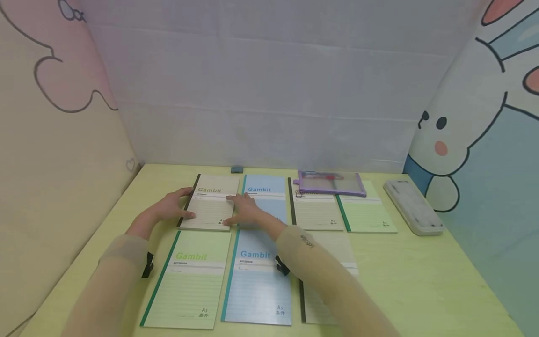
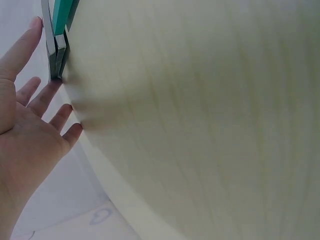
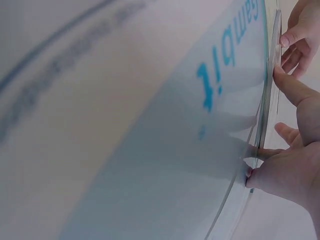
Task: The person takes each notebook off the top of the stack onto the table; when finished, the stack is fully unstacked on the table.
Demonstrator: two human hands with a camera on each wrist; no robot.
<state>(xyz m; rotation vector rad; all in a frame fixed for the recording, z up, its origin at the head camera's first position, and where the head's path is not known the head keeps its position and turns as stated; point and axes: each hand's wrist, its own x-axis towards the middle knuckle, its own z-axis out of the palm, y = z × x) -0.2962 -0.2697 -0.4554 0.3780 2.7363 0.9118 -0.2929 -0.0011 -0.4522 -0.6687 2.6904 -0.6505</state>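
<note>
A beige Gambit notebook (image 1: 212, 208) with a dark spine lies flat at the back left in the head view. My left hand (image 1: 168, 206) touches its spine side, thumb near the lower corner and fingers spread. At its right edge, my right hand (image 1: 245, 209) rests with fingertips and thumb apart, reaching over a blue notebook (image 1: 267, 187). Below the beige one lies a green notebook (image 1: 189, 290), and beside that another blue notebook (image 1: 257, 295). In the left wrist view, the left fingers (image 2: 46, 96) meet the notebook's edge.
My right forearm partly hides a front beige notebook (image 1: 313, 299). Farther back, a purple-edged mesh pouch (image 1: 347, 183) overlaps another beige notebook (image 1: 316, 217) and a green notebook (image 1: 370, 217). A pale oblong case (image 1: 412, 208) sits at right; a small dark block (image 1: 237, 169) is by the back wall.
</note>
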